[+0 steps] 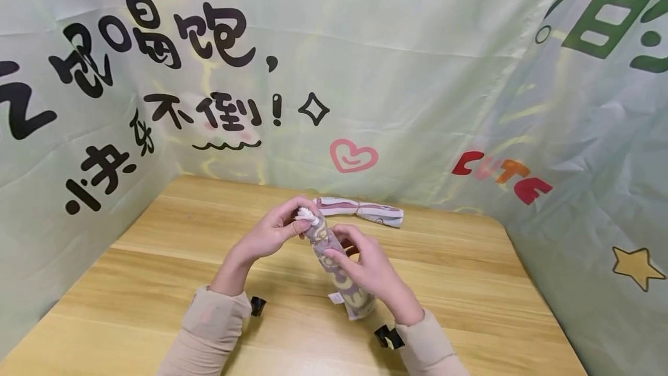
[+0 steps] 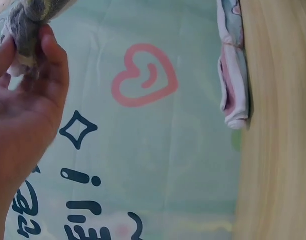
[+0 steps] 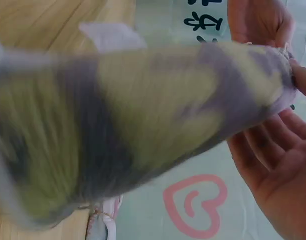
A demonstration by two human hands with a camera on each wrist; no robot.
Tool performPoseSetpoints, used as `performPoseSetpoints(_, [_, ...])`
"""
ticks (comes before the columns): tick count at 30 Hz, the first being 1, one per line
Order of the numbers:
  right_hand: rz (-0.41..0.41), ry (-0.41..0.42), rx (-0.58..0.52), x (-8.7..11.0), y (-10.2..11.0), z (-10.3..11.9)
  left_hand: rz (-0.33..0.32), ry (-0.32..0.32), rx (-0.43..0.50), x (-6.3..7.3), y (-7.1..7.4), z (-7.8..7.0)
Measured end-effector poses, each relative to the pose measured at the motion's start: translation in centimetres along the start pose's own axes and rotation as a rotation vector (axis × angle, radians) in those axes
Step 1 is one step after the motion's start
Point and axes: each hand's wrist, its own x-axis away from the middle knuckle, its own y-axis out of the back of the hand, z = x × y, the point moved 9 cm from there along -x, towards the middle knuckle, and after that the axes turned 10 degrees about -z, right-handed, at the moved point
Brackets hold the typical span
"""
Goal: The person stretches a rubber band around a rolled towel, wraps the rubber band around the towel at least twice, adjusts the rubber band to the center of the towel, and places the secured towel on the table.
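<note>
A rolled purple-grey towel (image 1: 341, 278) with a pale yellow pattern slants up off the table, its far end narrowed and whitish at the tip. My left hand (image 1: 273, 230) pinches that narrow end between thumb and fingers; the left wrist view shows the gathered cloth (image 2: 27, 37) between them. Just below, my right hand (image 1: 369, 263) grips the roll with its thumb on the near side. In the right wrist view the towel (image 3: 157, 95) fills much of the picture and looks blurred. A white label (image 1: 336, 298) sticks out near its lower end.
At the back of the wooden table (image 1: 449, 283) lies a second rolled cloth (image 1: 378, 213), white and pink, tied round its middle. Printed fabric walls (image 1: 407, 103) enclose the table behind and at both sides. Small black devices (image 1: 389, 337) sit by the wrists.
</note>
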Motion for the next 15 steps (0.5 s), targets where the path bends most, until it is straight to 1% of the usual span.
performPoseSetpoints(2, [-0.027,-0.010,0.033,0.1,0.1,-0.1,-0.029,0.005,-0.084,-0.1,0.0,0.1])
performPoseSetpoints(4, [-0.066,0.007,0.076,0.1,0.3,0.0,-0.051,0.012,-0.210,-0.2,0.0,0.3])
performPoseSetpoints(7, [-0.129,0.097,0.148,0.1,0.4,0.6,-0.069,0.010,-0.417,-0.3,-0.2,0.6])
performPoseSetpoints(9, [-0.166,0.165,0.179,0.2,0.4,1.2,-0.069,0.017,-0.492,-0.3,-0.3,1.0])
performPoseSetpoints(10, [-0.180,0.194,0.186,0.3,0.4,1.4,-0.071,0.026,-0.503,-0.3,-0.4,1.2])
performPoseSetpoints(11, [-0.188,0.214,0.183,0.4,0.3,1.6,-0.073,0.034,-0.492,-0.3,-0.4,1.3])
performPoseSetpoints(13, [-0.188,0.228,0.162,0.4,0.2,1.9,-0.081,0.056,-0.420,-0.3,-0.4,1.5])
performPoseSetpoints(15, [-0.172,0.220,0.130,0.4,0.1,2.0,-0.087,0.069,-0.309,-0.3,-0.4,1.6])
